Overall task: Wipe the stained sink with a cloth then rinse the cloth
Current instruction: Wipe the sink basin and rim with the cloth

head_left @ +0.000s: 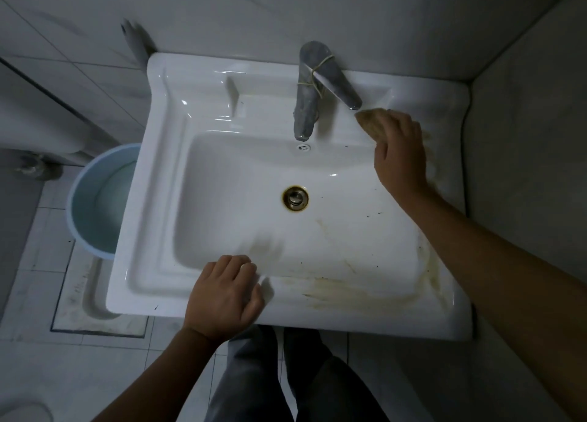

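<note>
Pressing on the far right ledge of the white ceramic sink (152,199), just beside the faucet lever: one brownish cloth (370,121), bunched and clamped under the curled fingers of the right hand (400,154). Left hand (222,297): on the front rim, fingers curled over its inner edge and gripping it. Yellow-brown stains (349,289): streaked along the front rim and up the right side of the basin, with dark specks scattered nearby. Metal faucet (306,104): centred at the back, a rubber band (317,78) wound round it. Drain (295,198): brown-ringed, mid-basin. Pale blue bucket (95,199): on the floor, tucked against the sink's left side.
</note>
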